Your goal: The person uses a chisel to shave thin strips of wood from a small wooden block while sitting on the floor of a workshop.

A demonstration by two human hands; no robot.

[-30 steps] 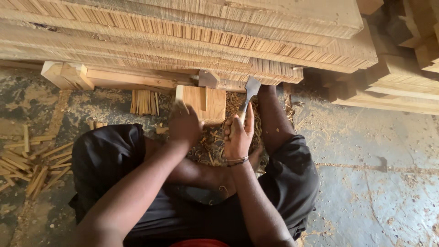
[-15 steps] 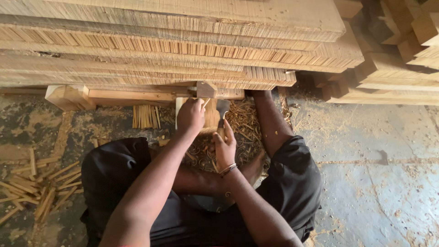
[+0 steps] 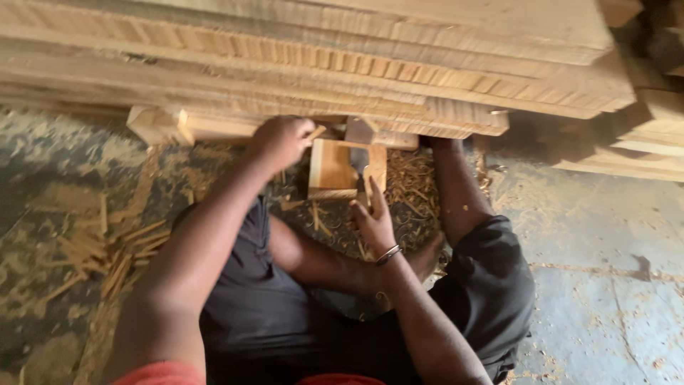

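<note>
We see our left hand clenched on 1 thin wooden stick, held at the top left corner of the wooden block, which stands on the floor between our knees, just under the stacked planks. Our right hand grips a flat metal blade against the block's face; wood shavings lie beside it and split sticks at the left.

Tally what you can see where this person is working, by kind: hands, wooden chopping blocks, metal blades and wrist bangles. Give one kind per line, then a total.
Hands: 2, left hand and right hand
Wooden chopping block: 1
Metal blade: 1
Wrist bangle: 1
Total: 5
</note>
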